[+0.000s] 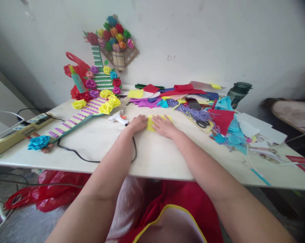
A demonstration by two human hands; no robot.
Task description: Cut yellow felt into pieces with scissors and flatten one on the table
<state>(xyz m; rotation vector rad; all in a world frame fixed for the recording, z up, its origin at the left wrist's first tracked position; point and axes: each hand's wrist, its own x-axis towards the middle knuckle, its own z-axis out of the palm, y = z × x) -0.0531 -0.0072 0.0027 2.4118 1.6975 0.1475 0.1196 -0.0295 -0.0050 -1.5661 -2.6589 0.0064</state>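
Note:
A small yellow sheet (149, 125), crepe paper or cloth, lies flat on the white table (162, 158). My right hand (165, 126) rests palm down on it with the fingers spread, covering much of it. At its left edge, my left hand (139, 123) lies flat on the table, fingers stretched out; whether they touch the sheet I cannot tell. A white glue gun (118, 117) lies just left of my left hand, its black cord (79, 156) running under my left forearm.
Guitar-shaped craft pieces with paper flowers (105, 106) occupy the left, near a power strip (21, 130). Stacked coloured sheets (146, 101), purple string (186, 109) and black scissors (202, 124) lie behind. Blue scraps (234, 131) and a dark bottle (240, 92) are on the right.

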